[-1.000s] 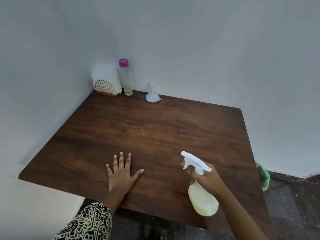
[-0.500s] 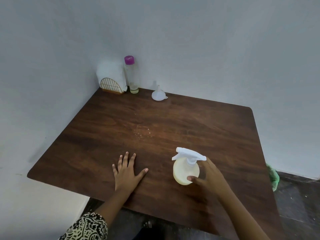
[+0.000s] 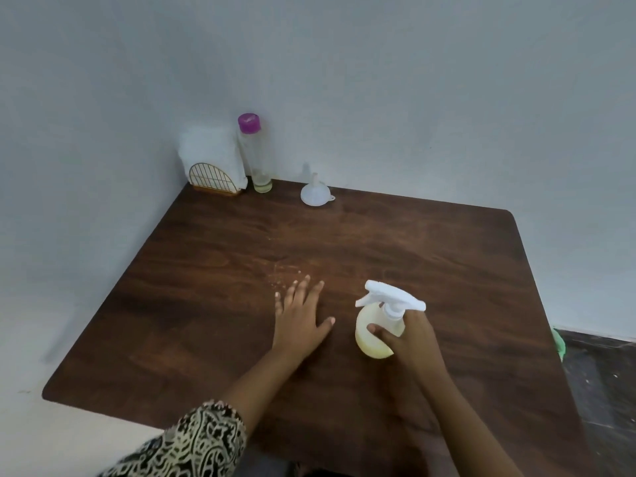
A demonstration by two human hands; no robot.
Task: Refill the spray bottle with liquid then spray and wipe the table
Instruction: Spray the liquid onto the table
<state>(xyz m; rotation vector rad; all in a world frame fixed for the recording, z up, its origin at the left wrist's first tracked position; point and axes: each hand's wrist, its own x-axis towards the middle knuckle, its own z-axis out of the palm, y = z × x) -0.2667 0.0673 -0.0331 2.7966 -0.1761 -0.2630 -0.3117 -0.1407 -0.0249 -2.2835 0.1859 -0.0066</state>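
Head view: the right hand grips the spray bottle, with the thumb across the front of its round body and the other fingers curled behind it. The bottle is upright near the middle of the front half of the bench. Its base seems to rest on the wood, though the hand hides part of it. The body holds pale yellow liquid, and the white trigger head on top points toward the left.

Just beside the bottle, on its left and apart from it, the left hand lies flat on the bench, palm down, fingers straight and slightly spread, holding nothing. Its forearm comes out of a black and cream patterned sleeve at the bottom edge.

Close to the left fingertips, a small patch of pale specks or droplets marks the dark wood.

At the far left corner, against the wall, stand 3 things. A gold wire holder carries white napkins. Just beside it on the right is a tall clear bottle with a purple cap and a little yellowish liquid at the bottom. Near that sits a white funnel, wide end down.

Off the bench's right side, something green shows low by the dark floor.
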